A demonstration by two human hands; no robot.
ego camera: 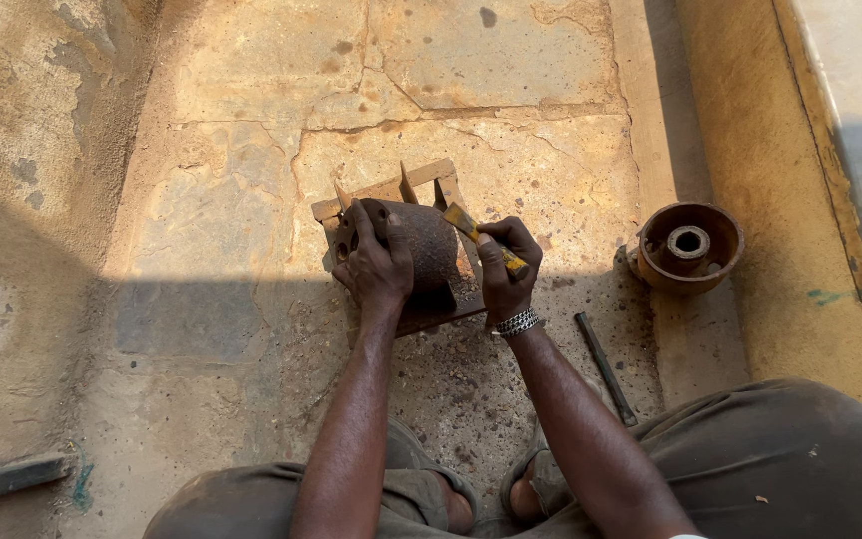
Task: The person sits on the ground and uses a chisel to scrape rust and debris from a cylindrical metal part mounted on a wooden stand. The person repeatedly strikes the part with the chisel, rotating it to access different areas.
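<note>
A rusty, drum-shaped metal part (429,243) lies on its side on a small wooden board (429,178) set on the stone floor. My left hand (376,265) grips the part's left end and holds it steady. My right hand (507,268), with a metal bracelet at the wrist, is closed around a yellow-handled tool (469,228) whose tip rests against the right side of the part. Metal spikes stick up from the board behind the part.
A second rusty, round, cup-like part (688,246) with a central hub sits to the right. A dark metal rod (606,366) lies on the floor by my right forearm. A dark bar (7,479) lies at lower left. My knees fill the bottom edge.
</note>
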